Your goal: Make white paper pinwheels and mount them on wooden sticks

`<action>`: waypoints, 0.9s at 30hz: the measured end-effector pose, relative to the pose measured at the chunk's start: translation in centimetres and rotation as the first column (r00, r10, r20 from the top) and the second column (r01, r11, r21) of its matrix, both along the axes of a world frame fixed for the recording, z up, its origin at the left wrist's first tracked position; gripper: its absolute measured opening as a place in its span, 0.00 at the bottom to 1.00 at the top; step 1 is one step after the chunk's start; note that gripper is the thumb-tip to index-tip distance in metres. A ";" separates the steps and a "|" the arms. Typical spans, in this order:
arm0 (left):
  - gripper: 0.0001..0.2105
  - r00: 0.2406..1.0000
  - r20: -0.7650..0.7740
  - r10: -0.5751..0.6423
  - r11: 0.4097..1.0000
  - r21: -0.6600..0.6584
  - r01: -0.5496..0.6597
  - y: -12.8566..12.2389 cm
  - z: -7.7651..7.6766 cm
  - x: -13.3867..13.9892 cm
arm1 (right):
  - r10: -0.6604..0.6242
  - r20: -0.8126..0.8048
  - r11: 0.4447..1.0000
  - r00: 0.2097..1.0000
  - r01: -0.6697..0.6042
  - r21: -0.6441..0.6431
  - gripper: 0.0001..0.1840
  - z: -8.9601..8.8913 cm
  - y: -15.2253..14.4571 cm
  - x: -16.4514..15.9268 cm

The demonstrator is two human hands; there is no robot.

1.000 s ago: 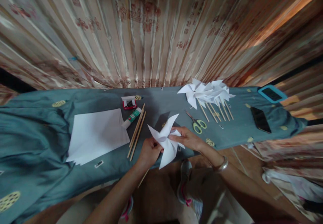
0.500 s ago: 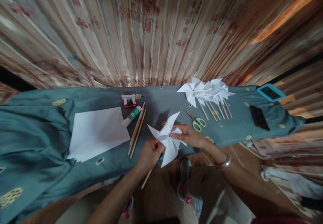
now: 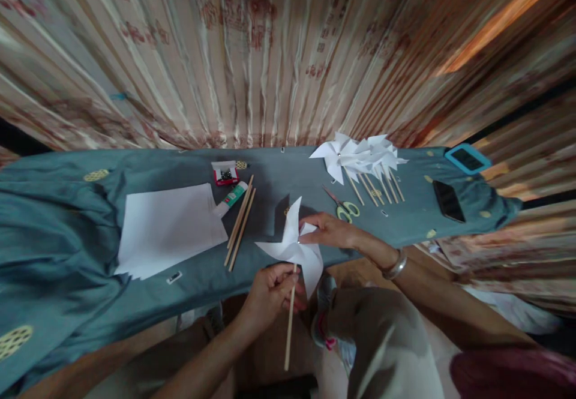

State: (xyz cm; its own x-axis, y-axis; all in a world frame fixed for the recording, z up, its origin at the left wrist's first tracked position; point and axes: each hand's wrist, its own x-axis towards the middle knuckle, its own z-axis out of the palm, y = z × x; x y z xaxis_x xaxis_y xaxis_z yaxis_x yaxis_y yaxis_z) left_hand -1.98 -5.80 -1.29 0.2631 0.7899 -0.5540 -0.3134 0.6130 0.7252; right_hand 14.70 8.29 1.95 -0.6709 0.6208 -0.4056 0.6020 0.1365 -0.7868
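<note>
Plainly white, sharp-tipped pinwheel (image 3: 293,251)

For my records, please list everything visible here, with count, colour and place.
pinwheel: one, white, front centre
held stick: one, tan, below pinwheel
other pinwheels: several, white, back right
paper: one stack, white, left
loose sticks: at least two, tan, beside paper
glue: one tube, white-green, beside paper
box: one, red-white, behind glue
scissors: one pair, green handles, centre right
phone: one, black, right end
frame: one, blue, behind phone
cloth: one, teal, under paper
curtain: count unclear, beige, at back
bracelet: one, silver, right wrist
trousers: one pair, beige, below
shoe: at least one, grey-pink, below cloth
left hand: one, on held stick
right hand: one, on pinwheel
</note>
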 end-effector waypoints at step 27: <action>0.24 0.945 0.260 0.200 0.958 -0.252 -0.133 -1.8 -1.3 1.9 | 0.308 0.438 0.839 0.844 -0.459 0.294 0.26 1.7 0.9 -2.5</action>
State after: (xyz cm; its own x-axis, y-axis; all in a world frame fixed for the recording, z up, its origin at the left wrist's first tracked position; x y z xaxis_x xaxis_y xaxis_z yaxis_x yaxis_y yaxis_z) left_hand -0.06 -7.57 -2.58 0.3093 0.6968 -0.6472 -0.5953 0.6726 0.4396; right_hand 12.21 9.17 3.69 -0.7389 0.4961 -0.4559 0.6635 0.6533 -0.3645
